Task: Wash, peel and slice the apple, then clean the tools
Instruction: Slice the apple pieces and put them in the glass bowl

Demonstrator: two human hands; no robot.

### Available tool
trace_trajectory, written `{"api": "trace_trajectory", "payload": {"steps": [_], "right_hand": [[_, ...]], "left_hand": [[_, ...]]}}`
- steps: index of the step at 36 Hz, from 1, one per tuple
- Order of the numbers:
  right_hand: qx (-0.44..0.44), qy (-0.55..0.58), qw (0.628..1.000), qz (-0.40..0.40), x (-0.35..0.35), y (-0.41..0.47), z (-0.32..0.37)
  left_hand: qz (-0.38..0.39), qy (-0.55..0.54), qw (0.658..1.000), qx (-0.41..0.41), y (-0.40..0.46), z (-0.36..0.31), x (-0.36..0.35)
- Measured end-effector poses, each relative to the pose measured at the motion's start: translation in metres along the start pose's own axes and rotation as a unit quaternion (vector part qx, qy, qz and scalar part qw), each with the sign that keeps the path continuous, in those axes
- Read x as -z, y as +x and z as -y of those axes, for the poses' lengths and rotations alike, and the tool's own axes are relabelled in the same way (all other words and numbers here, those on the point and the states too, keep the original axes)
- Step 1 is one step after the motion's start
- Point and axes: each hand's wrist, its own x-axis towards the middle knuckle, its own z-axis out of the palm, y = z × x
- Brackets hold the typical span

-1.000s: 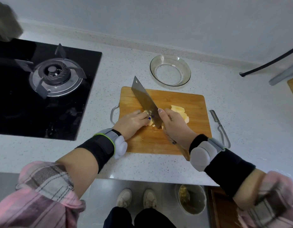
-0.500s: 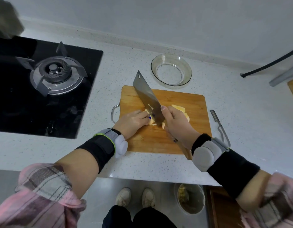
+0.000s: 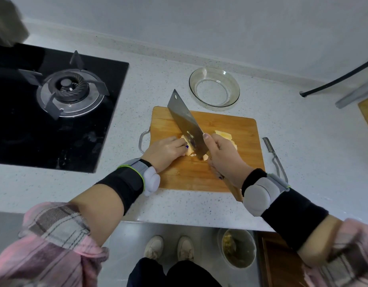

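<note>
At frame centre on the cutting board [image 3: 230,129], the right hand [image 3: 224,156] grips the cleaver [image 3: 187,125], blade running toward upper left, just right of the apple piece [image 3: 188,149] the left hand [image 3: 164,151] pins.

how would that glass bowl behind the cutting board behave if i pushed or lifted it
The glass bowl looks rigid and breakable, so lift it gently. Its wide, shallow shape suggests it would slide on the smooth countertop rather than tip. It appears empty, so probably moderate weight.
</note>
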Motion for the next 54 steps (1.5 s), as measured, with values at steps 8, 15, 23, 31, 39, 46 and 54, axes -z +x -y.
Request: {"api": "trace_trajectory", "payload": {"steps": [8,15,23,31,39,46,54], "right_hand": [[-0.013,0.028,1.0,0.003,-0.001,-0.002,-0.002],[-0.001,0.035,0.999,0.0,0.0,-0.002,0.002],[-0.003,0.03,1.0,0.001,-0.002,0.0,0.001],[-0.006,0.016,1.0,0.007,-0.008,0.005,-0.001],[-0.021,0.006,1.0,0.009,-0.019,0.011,-0.009],[-0.035,-0.006,0.999,0.001,-0.017,0.013,-0.014],[-0.005,0.061,0.998,-0.008,-0.006,0.004,-0.007]], "left_hand": [[0.003,0.003,1.0,0.001,-0.001,0.001,-0.003],[0.0,0.003,1.0,-0.001,-0.001,0.002,-0.004],[0.001,0.007,1.0,-0.008,0.0,0.0,0.001],[0.001,-0.001,1.0,-0.009,0.0,0.001,-0.002],[0.013,0.002,1.0,-0.017,-0.002,0.002,-0.003],[0.011,0.001,1.0,-0.007,-0.004,-0.001,-0.003],[-0.002,-0.013,1.0,-0.013,-0.002,-0.001,-0.001]]}}
